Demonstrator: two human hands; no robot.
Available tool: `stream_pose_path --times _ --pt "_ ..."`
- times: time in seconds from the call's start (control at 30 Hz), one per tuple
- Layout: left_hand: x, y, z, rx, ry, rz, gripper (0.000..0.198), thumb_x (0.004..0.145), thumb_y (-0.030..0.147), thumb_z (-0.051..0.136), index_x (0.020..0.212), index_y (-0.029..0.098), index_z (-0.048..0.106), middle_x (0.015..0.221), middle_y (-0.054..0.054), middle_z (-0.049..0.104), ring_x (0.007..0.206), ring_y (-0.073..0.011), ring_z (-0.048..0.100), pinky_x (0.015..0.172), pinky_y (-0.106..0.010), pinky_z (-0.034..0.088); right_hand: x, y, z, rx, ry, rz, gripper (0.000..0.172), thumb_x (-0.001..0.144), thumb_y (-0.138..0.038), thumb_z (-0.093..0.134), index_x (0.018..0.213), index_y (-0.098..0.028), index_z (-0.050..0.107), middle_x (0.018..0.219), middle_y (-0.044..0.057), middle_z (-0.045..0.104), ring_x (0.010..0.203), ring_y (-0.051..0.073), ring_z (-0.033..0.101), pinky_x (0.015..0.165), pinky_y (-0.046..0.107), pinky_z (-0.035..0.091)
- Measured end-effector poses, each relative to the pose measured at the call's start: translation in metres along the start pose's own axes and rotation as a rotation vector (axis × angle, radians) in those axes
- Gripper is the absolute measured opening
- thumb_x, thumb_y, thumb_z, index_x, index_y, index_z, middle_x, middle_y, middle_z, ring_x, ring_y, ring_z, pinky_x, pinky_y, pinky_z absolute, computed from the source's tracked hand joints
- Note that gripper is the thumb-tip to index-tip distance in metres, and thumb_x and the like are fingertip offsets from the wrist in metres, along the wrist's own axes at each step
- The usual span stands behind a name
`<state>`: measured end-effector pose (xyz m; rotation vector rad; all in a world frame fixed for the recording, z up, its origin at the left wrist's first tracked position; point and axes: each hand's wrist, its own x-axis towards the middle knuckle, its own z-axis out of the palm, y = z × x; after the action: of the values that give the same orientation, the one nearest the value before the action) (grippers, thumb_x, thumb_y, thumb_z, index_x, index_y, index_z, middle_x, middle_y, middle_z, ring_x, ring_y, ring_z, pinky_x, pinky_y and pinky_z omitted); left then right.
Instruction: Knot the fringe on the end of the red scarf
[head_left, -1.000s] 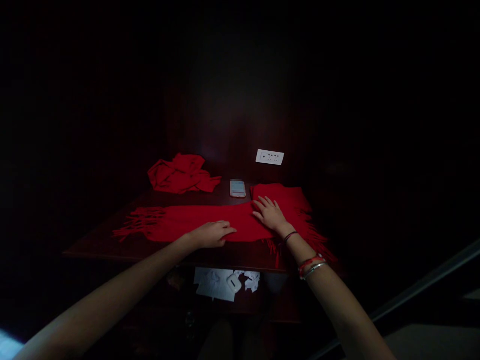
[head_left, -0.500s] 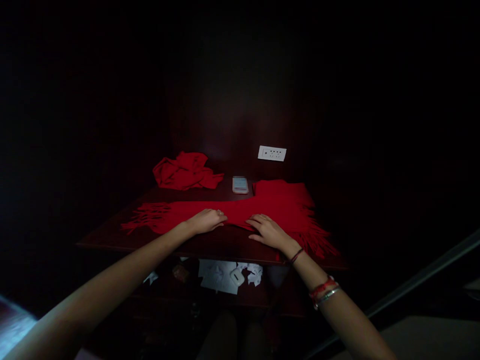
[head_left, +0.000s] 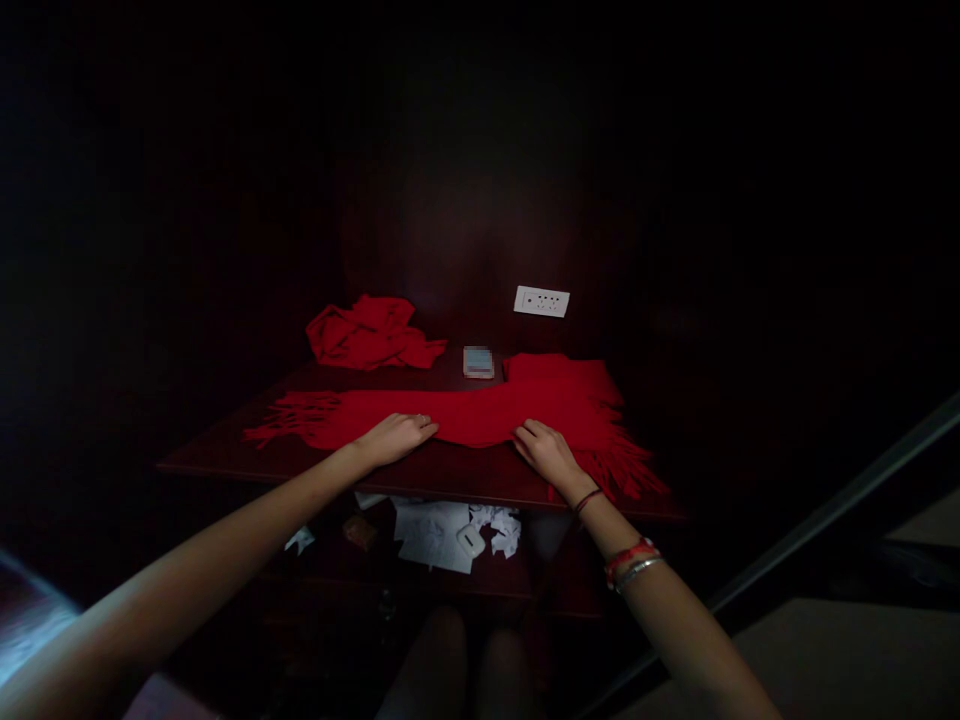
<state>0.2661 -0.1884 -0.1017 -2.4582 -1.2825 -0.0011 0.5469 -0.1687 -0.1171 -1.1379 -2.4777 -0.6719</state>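
Note:
A red fringed scarf [head_left: 476, 412] lies lengthwise across the dark table, with tassels spread at its left and right ends. At its near edge, left of the middle, my left hand [head_left: 397, 436] has its fingers curled onto the cloth. My right hand [head_left: 547, 452] pinches the same edge farther right, its fingertips bent over the fabric. Between the hands the near edge runs fairly straight. Beneath the scarf's right part, a folded red cloth [head_left: 559, 367] shows at the back.
A crumpled red cloth [head_left: 371, 335] sits at the back left of the table [head_left: 217, 445]. Near the wall lies a small pale, blurred rectangular object [head_left: 478, 362]. A white socket panel [head_left: 541, 301] is on the wall. Papers [head_left: 435, 535] and a white case [head_left: 470, 541] lie on the shelf below.
My hands have moved apart along the scarf's near edge, left hand leftward and right hand rightward. The right fingers, spread before, are now curled onto the cloth. The view has tilted slightly.

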Motion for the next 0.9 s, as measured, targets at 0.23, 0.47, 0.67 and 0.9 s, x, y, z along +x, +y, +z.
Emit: stream_pose_path --times 0.23,0.47,0.67,0.9 --pt "-0.005 -0.006 -0.004 0.001 0.048 -0.002 0.033 0.082 0.009 0.029 0.108 0.021 0.046 0.1 -0.007 0.056 0.088 -0.016 0.054 0.07 -0.025 0.041 -0.001 0.004 0.002 0.004 0.018 0.072 0.024 0.086 -0.025 0.031 0.081 -0.018 0.053 0.076 0.004 0.054 0.07 0.013 0.049 0.065 0.022 0.036" --pt "-0.006 -0.003 0.008 -0.064 0.114 0.068 0.026 0.085 0.025 0.031 0.101 0.021 0.051 0.092 -0.004 0.056 0.087 -0.0154 0.052 0.076 -0.025 0.04 0.007 -0.001 -0.007 -0.025 -0.001 -0.009 0.017 0.078 -0.022 0.046 0.094 -0.017 0.05 0.09 0.008 0.052 0.085 0.019 0.045 0.075 0.03 0.034" --pt "-0.007 -0.016 0.014 -0.136 0.115 -0.002 0.03 0.087 0.027 0.026 0.093 0.017 0.053 0.091 -0.006 0.056 0.085 -0.0148 0.053 0.075 -0.025 0.041 0.012 -0.006 -0.005 -0.082 -0.067 -0.112 0.015 0.081 -0.012 0.039 0.085 -0.016 0.053 0.079 0.006 0.054 0.076 0.017 0.046 0.072 0.027 0.035" --pt "-0.015 -0.025 0.014 -0.234 -0.008 0.045 0.036 0.078 0.012 0.036 0.111 0.019 0.046 0.111 -0.006 0.052 0.1 -0.0149 0.049 0.086 -0.025 0.036 0.006 0.007 -0.006 -0.059 -0.059 -0.12 0.016 0.08 -0.015 0.043 0.09 -0.017 0.055 0.081 0.006 0.055 0.077 0.016 0.047 0.071 0.026 0.035"
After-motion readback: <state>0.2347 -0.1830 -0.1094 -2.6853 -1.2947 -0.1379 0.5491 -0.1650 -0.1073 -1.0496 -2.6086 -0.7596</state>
